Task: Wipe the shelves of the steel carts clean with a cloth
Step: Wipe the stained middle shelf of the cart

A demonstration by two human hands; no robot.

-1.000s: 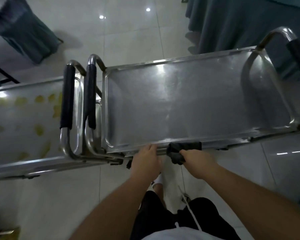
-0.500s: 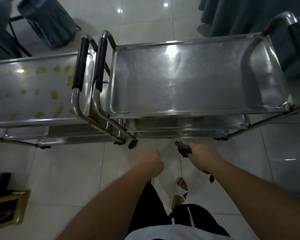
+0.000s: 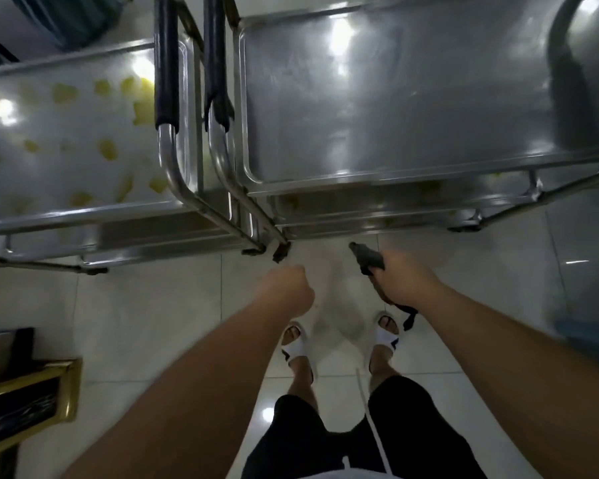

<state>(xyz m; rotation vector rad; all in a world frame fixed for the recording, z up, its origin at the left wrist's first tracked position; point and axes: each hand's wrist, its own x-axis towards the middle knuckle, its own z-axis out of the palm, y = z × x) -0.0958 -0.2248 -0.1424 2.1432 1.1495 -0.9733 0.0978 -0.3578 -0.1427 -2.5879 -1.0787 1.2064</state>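
Both hands had pulled back off the right cart's (image 3: 412, 98) near rim and hung above the floor | left hand (image 3: 286, 288) clenched, holding nothing | right hand (image 3: 400, 283) gripped the dark cloth (image 3: 367, 259), near the cart's lower shelves | left cart (image 3: 66, 133) showed yellow smears.
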